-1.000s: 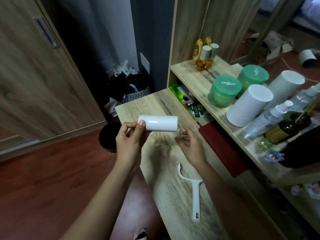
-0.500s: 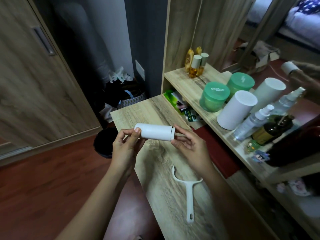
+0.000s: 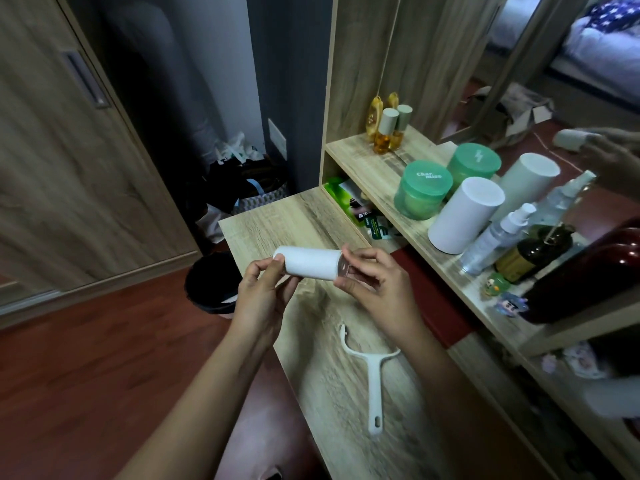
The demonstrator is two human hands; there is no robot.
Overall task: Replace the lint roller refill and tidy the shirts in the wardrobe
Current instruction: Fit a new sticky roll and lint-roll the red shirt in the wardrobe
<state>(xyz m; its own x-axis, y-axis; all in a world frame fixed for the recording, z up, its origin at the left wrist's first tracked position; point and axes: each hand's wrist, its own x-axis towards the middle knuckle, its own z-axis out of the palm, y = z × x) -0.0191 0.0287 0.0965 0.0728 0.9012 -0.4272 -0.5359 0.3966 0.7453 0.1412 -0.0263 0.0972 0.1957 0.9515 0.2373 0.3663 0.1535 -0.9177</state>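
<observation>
A white lint roller refill (image 3: 310, 263) is held sideways above the wooden desk (image 3: 277, 216). My left hand (image 3: 265, 296) grips its left end between thumb and fingers. My right hand (image 3: 375, 285) pinches a clear piece (image 3: 346, 270) at the refill's right end. The white roller handle (image 3: 372, 379), forked and without a roll, lies flat on the desk just below my right hand. The closed wooden wardrobe door (image 3: 69, 168) stands at the left; no shirts show.
A black bin (image 3: 211, 284) stands on the red floor beside the desk's left corner, with bags (image 3: 249, 188) behind it. The shelf at right holds green jars (image 3: 424, 192), white cylinders (image 3: 464, 216), spray bottles (image 3: 498, 233) and a dark bottle (image 3: 533, 251). A mirror (image 3: 571, 81) stands behind them.
My right hand has closed in on the refill's right end and now pinches the clear piece there. The camera view has shifted slightly; the handle has not moved.
</observation>
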